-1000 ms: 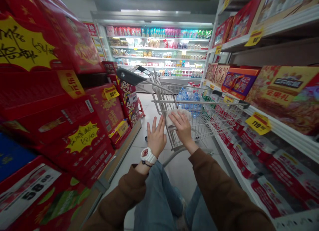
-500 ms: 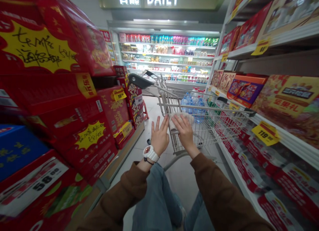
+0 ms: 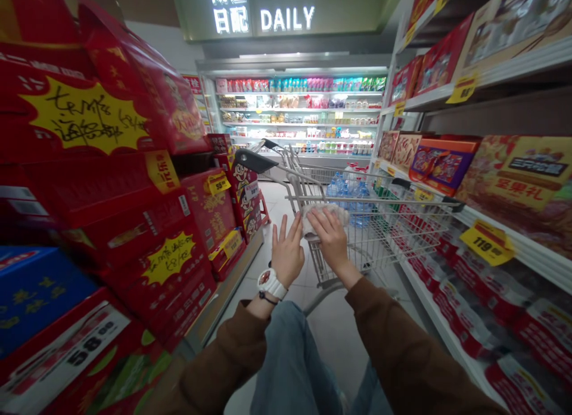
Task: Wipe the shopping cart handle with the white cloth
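My right hand (image 3: pixel 329 235) has its fingers laid over a folded whitish cloth (image 3: pixel 340 214) and holds it in front of the shopping cart's near end. The thumb and the underside of the cloth are hidden. Just to the left, my left hand (image 3: pixel 287 251) is raised with its fingers stretched and apart, its fingertips close to the cloth's left edge; nothing is in it. A white watch and a dark band are on the left wrist. The metal shopping cart (image 3: pixel 393 209) stands right ahead, its dark handle (image 3: pixel 254 161) at the left.
Red gift boxes (image 3: pixel 111 206) are stacked high on the left. On the right, shelves (image 3: pixel 496 69) hold boxed goods, with wrapped red-and-white packs (image 3: pixel 465 313) lower down. Large water bottles (image 3: pixel 353 191) stand behind the cart. A lit refrigerated display (image 3: pixel 299 108) spans the back.
The view has tilted up slightly, so the scene sits lower and more of the lit sign shows. Both hands keep nearly the same pose, and the cloth stays under my right hand.
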Demonstrator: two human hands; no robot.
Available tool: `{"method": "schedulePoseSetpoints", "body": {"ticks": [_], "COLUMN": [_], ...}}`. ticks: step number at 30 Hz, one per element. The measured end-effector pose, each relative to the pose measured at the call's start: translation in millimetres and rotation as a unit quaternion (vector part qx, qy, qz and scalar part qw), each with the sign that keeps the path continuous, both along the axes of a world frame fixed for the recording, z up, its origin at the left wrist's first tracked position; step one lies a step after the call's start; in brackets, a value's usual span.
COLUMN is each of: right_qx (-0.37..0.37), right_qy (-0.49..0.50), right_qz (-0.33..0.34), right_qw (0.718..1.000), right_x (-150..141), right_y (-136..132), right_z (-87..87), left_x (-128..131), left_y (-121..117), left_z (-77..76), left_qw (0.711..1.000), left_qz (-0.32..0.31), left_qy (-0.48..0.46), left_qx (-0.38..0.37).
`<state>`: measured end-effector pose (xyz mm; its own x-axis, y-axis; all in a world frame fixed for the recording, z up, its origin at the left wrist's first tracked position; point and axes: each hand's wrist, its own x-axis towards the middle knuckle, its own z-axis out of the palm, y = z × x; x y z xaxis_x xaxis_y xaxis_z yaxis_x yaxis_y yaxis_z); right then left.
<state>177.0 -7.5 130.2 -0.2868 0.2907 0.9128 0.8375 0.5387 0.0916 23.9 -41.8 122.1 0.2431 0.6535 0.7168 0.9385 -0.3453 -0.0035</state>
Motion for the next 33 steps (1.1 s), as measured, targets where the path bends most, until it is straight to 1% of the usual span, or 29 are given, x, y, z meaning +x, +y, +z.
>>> {"method": "schedulePoseSetpoints", "body": {"ticks": [2,7,12,14,18,19,20,22,25,27,28,32,33], "right_qx": [-0.006,0.004,-0.032,-0.032,0.006,0.013,0.016,0.021,0.028,0.030,0.031,0.046,0.053], "right_qy": [0.005,0.007,-0.008,-0.001,-0.018,-0.022,-0.025,-0.027,-0.022,-0.011,-0.006,-0.019,-0.026], "right_qz": [-0.004,-0.009,-0.003,0.004,0.029,0.033,0.035,0.035,0.034,0.037,0.039,0.051,0.054], "right_qw": [1.000,1.000,0.999,0.999,0.999,0.999,0.999,0.999,0.999,0.999,0.999,0.997,0.997], "right_x": [-1.0,-0.9,2.5,1.3,-8.4,-10.2,-10.9,-8.7,-3.1,-4.6,-7.4,-21.9,-22.9], "right_y": [-2.0,-0.9,-5.3,-9.0,-6.0,-2.6,1.2,8.3,12.0,10.4,9.3,10.1,11.8], "right_z": [-0.7,8.8,8.4,19.0,57.5,63.9,66.8,61.8,43.2,40.2,43.7,69.7,72.6], "left_x": [0.6,0.5,-2.8,-4.4,-10.0,-12.5,-15.4,-22.2,-31.8,-35.6,-36.5,-37.1,-37.6], "left_y": [0.6,0.5,-0.6,-0.6,-1.0,-1.4,-1.7,-2.5,-2.4,-0.7,0.7,6.5,7.3], "left_z": [-0.5,1.7,7.4,9.9,17.9,20.8,24.1,31.2,41.1,45.9,47.7,50.7,50.9], "left_qw": [1.000,1.000,1.000,1.000,1.000,1.000,1.000,1.000,0.999,0.999,0.999,0.999,0.999], "left_qz": [-0.003,-0.001,-0.001,-0.004,-0.002,0.003,0.009,0.020,0.028,0.027,0.026,0.019,0.018], "left_qy": [-0.002,-0.006,0.008,0.016,0.016,0.013,0.009,-0.001,-0.012,-0.011,-0.010,-0.001,0.002], "left_qx": [0.000,-0.002,-0.002,-0.002,0.003,0.007,0.010,0.018,0.026,0.030,0.034,0.050,0.051]}}
